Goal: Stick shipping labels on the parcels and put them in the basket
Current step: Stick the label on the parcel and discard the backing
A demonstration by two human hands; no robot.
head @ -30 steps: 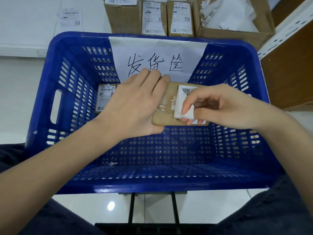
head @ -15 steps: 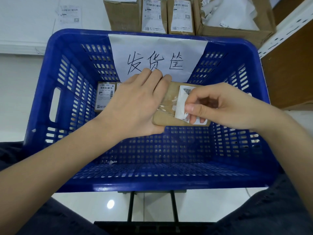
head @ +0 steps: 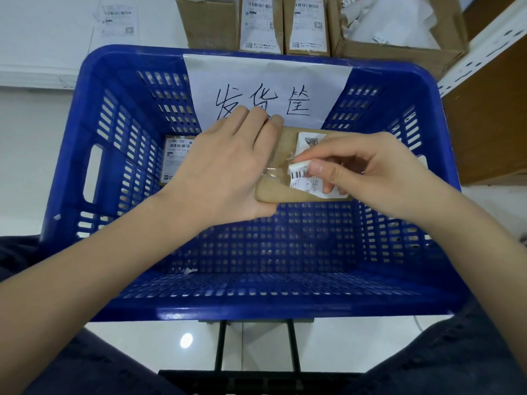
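A brown cardboard parcel point(head: 281, 172) is held over the inside of the blue plastic basket point(head: 119, 303). My left hand point(head: 225, 169) grips the parcel's left end, fingers over the top and thumb underneath. My right hand point(head: 362, 172) pinches the white shipping label point(head: 309, 141) at its folded left edge; the label lies partly on the parcel's top face, its barcode showing. A second parcel with a label point(head: 175, 158) lies on the basket floor at the left, partly hidden by my left hand.
A white paper sign with handwritten characters point(head: 268, 81) hangs on the basket's far wall. Behind the basket stand labelled cardboard boxes point(head: 261, 24) and an open carton of white paper point(head: 399, 27). A sheet of labels point(head: 118, 19) lies on the white surface at far left. A wooden shelf point(head: 490, 109) is at right.
My right hand has pulled the label's left edge across and folded it over, so the barcode side shows. My left hand and the parcel have stayed in place.
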